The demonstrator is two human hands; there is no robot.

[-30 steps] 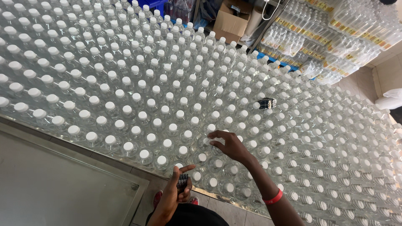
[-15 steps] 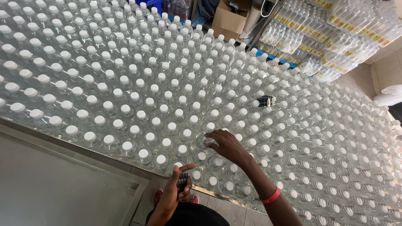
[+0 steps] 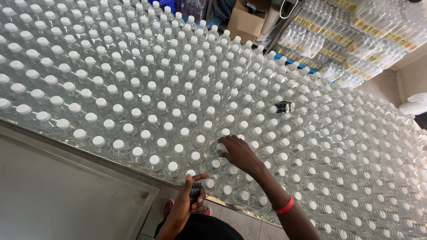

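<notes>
A clear plastic bottle [image 3: 218, 149] with a white cap stands upright near the front edge of a dense field of identical bottles; a small dark, ridged object [image 3: 195, 192] is held low, just before that edge.

A bottling or water-packing workroom. Hundreds of clear plastic bottles with white caps [image 3: 147, 119] standing in tight rows, shrink-wrapped packs of labelled bottles [image 3: 378, 35] stacked at the wall, a brown cardboard box [image 3: 247, 20] beside them.
</notes>
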